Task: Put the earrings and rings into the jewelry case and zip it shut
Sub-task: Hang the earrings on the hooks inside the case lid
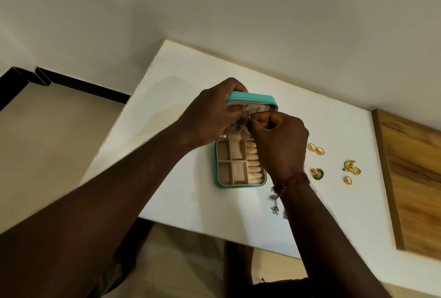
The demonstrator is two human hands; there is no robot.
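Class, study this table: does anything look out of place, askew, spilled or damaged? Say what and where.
Nothing is spilled or damaged. One oddity: the silver earrings lie near the table's front edge, apart from the gold pieces beside the open case.

One jewelry case (241, 179), four gold rings (320, 151), two gold earrings (317, 173), and some half-hidden silver earrings (274, 202).
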